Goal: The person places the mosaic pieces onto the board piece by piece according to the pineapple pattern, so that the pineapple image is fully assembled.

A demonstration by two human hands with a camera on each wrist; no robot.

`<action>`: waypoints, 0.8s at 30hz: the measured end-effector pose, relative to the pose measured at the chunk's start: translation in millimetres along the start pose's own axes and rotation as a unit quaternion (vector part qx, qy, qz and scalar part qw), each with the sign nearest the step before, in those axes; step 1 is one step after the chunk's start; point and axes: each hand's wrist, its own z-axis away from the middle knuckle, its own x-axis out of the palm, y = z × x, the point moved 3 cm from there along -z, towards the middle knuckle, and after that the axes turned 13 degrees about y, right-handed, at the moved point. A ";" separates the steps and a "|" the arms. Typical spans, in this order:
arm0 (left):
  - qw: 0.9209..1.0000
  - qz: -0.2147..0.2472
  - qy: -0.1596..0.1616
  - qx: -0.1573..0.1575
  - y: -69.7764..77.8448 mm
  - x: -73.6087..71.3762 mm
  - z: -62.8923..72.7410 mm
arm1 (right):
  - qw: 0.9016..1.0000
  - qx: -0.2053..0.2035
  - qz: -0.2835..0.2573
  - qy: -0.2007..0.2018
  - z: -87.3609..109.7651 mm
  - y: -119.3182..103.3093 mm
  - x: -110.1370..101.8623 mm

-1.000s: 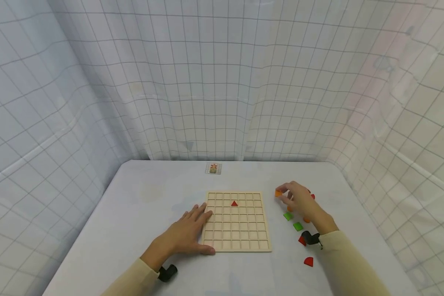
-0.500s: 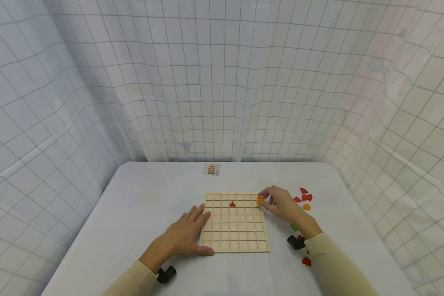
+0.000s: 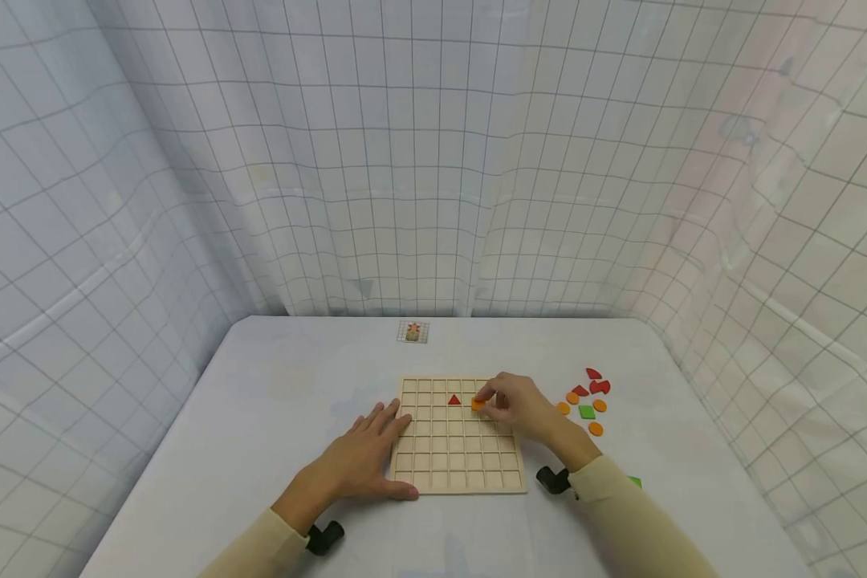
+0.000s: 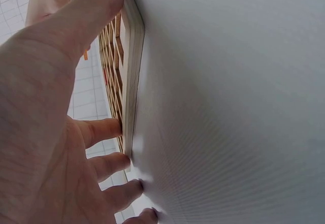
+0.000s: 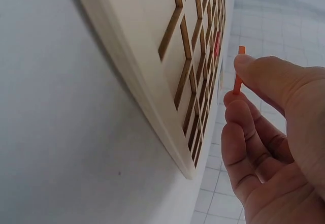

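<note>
A square wooden board [image 3: 457,461] with a raised grid lies on the white table. One red triangle [image 3: 454,399] sits in a cell of an upper row. My right hand [image 3: 526,411] pinches a flat orange tile [image 3: 478,405] between thumb and fingers, over the board just right of the triangle. In the right wrist view the orange tile [image 5: 238,70] is seen edge-on, clear of the grid. My left hand [image 3: 364,455] is spread along the board's left edge, thumb at the near corner. Its fingertips [image 4: 122,161] touch the rim in the left wrist view.
Right of the board lie loose pieces: red shapes [image 3: 600,387], several orange discs [image 3: 596,429] and a green square [image 3: 587,412]. Another green piece [image 3: 634,482] is partly hidden by the right sleeve. A small picture card [image 3: 413,331] lies behind the board. Gridded white curtains [image 3: 397,160] surround the table.
My right hand has carried the orange tile leftward from the loose pieces to over the board, uncovering orange discs and a green square. My left hand has stayed at the board's edge.
</note>
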 end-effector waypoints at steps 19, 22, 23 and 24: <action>1.000 -0.009 0.003 0.003 -4.1 5.0 -1.5 | 0.999 -0.040 -0.009 -0.020 -7.9 -12.0 21.9; 1.000 -0.010 0.001 0.001 -4.4 5.4 -0.8 | 0.999 -0.040 -0.003 -0.019 -9.4 -12.2 25.2; 1.000 -0.009 0.002 0.001 -4.5 5.7 -0.7 | 0.999 -0.040 -0.004 -0.018 -9.9 -12.5 26.1; 1.000 -0.010 0.002 0.001 -4.4 5.7 -0.5 | 0.999 -0.039 -0.004 -0.018 -10.3 -13.0 26.9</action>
